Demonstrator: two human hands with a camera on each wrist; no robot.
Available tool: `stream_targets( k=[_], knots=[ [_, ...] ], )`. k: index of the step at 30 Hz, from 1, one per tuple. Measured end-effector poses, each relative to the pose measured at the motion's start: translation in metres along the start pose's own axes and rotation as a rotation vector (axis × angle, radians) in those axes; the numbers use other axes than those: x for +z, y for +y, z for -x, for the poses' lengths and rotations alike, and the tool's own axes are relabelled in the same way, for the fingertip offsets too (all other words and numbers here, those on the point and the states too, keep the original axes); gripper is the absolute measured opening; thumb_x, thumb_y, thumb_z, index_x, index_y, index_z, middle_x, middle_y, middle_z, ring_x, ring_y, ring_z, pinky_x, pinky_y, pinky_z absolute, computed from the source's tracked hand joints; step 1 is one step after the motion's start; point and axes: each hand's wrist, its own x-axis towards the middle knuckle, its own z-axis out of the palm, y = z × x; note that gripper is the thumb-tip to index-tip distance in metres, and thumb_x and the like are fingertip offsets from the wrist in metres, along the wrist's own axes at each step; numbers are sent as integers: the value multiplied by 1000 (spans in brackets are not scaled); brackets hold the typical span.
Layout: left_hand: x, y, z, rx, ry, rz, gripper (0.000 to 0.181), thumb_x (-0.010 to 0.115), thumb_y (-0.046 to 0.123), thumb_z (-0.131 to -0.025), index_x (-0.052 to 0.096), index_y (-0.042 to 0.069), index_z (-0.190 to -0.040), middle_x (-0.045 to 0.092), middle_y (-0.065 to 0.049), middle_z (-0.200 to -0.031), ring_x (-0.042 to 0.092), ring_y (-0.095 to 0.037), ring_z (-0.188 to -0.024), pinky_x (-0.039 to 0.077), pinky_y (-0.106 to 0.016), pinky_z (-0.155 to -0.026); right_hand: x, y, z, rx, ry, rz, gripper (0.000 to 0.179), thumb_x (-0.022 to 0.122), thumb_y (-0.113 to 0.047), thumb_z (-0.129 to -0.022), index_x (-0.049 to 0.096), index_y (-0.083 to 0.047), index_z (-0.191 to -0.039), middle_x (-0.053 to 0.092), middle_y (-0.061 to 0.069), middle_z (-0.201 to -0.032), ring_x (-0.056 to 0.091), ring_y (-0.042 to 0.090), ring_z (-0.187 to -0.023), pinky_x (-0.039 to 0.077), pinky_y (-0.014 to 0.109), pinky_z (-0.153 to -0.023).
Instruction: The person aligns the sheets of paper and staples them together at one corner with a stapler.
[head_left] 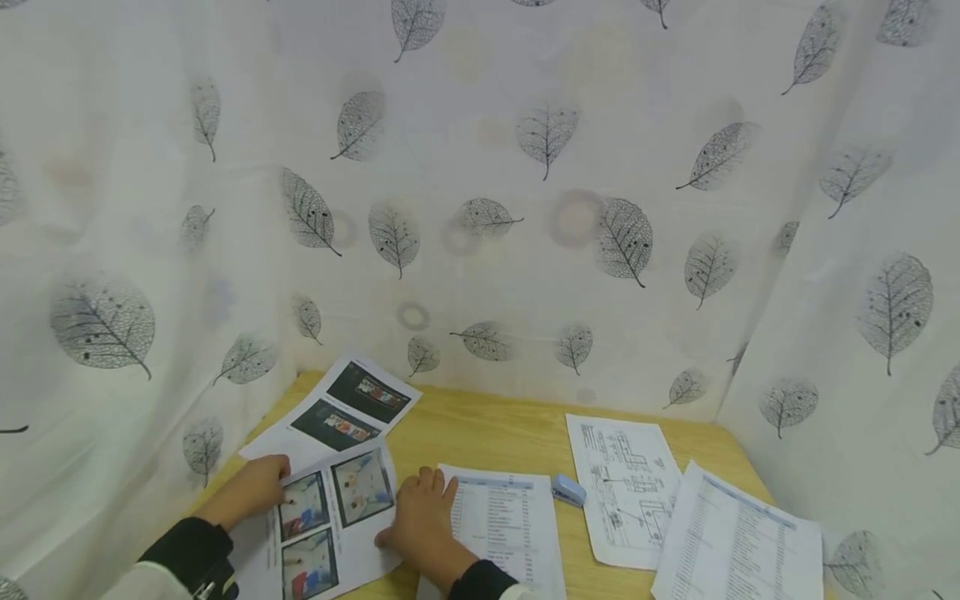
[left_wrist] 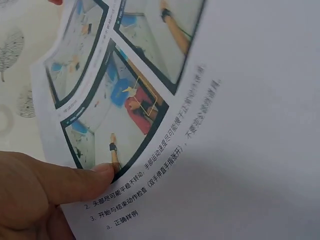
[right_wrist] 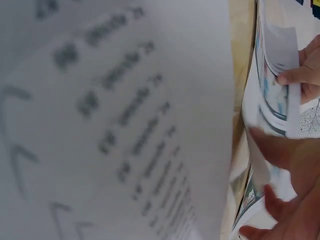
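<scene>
My left hand (head_left: 253,490) pinches the left edge of a printed sheet with photos (head_left: 351,533), thumb on top. In the left wrist view the sheet bends upward, with lines of text below its pictures, and the thumb (left_wrist: 82,182) presses near the lowest photo. My right hand (head_left: 431,525) is at the right edge of that sheet, fingers spread and thumb pointing toward it. Its fingers (right_wrist: 277,202) look loose and apart beside the curled paper edge in the right wrist view. Partly under the right hand and wrist lies a sheet with a printed table (head_left: 504,525).
Behind the held sheet lies another page with dark pictures (head_left: 360,400). A small blue stapler (head_left: 568,490) sits beside a page of line drawings (head_left: 626,492); another table printout (head_left: 738,542) overlaps the drawings' corner. Leaf-patterned curtains (head_left: 480,275) enclose the wooden table (head_left: 480,417).
</scene>
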Motion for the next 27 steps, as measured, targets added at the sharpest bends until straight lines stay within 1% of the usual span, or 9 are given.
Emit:
stream_targets(
  k=[3, 6, 8, 11, 14, 17, 20, 23, 27],
  knots=[
    [-9, 8, 3, 53, 35, 15, 20, 74, 0, -80, 59, -1, -93, 59, -8, -84, 54, -23, -78, 49, -45, -75, -10, 4, 1, 21, 55, -216, 36, 88, -27, -75, 56, -18, -89, 62, 6, -103, 61, 29, -103, 45, 59, -101],
    [-22, 20, 7, 105, 51, 54, 32, 75, 1, -81, 62, -7, -108, 68, -16, -97, 63, -32, -91, 52, -53, -87, -28, 15, 0, 67, 88, -468, 28, 78, -14, -81, 55, -20, -95, 60, -3, -85, 57, 16, -77, 52, 39, -74],
    [-30, 28, 9, 137, 43, 101, 40, 75, 3, -83, 62, -8, -118, 69, -20, -107, 65, -37, -101, 50, -58, -93, -42, 27, -3, 99, 128, -640, 27, 77, -14, -84, 57, -17, -103, 63, -2, -83, 57, 12, -71, 47, 30, -58],
    [-39, 41, 12, 168, 20, 214, 46, 72, 5, -86, 60, -7, -128, 69, -20, -116, 64, -39, -110, 48, -60, -98, -64, 46, -8, 134, 158, -890, 38, 80, -24, -88, 59, -12, -118, 66, 3, -88, 61, 13, -71, 51, 29, -53],
    [-41, 56, 14, 199, -13, 382, 46, 69, 7, -90, 59, -2, -133, 71, -14, -114, 65, -28, -103, 49, -53, -95, -85, 68, -9, 175, 130, -1077, 53, 80, -31, -89, 57, -7, -130, 68, 11, -96, 67, 19, -72, 58, 36, -54],
    [-36, 75, 16, 212, -39, 522, 44, 69, 10, -93, 58, -1, -134, 68, -12, -117, 63, -24, -103, 47, -46, -94, -102, 88, -3, 206, 50, -1125, 62, 78, -34, -91, 51, -3, -138, 69, 17, -109, 71, 23, -78, 61, 41, -61],
    [-29, 98, 19, 189, -55, 622, 38, 69, 13, -95, 59, -2, -128, 63, -15, -122, 59, -26, -107, 45, -43, -94, -114, 105, 7, 245, 2, -1148, 68, 77, -30, -93, 43, -1, -145, 69, 18, -116, 72, 24, -82, 62, 42, -67],
    [-20, 121, 21, 128, -76, 715, 39, 67, 11, -97, 56, -5, -131, 61, -17, -124, 58, -28, -109, 48, -42, -91, -122, 119, 17, 282, -8, -1181, 69, 75, -25, -94, 38, -1, -148, 72, 17, -113, 73, 24, -80, 62, 42, -70],
    [-1, 149, 25, 54, -109, 852, 43, 63, 7, -98, 49, -8, -136, 64, -21, -119, 65, -28, -101, 54, -40, -81, -128, 136, 29, 289, -19, -1127, 51, 70, -26, -97, 51, 2, -136, 76, 11, -100, 74, 22, -74, 62, 39, -66]
  ],
)
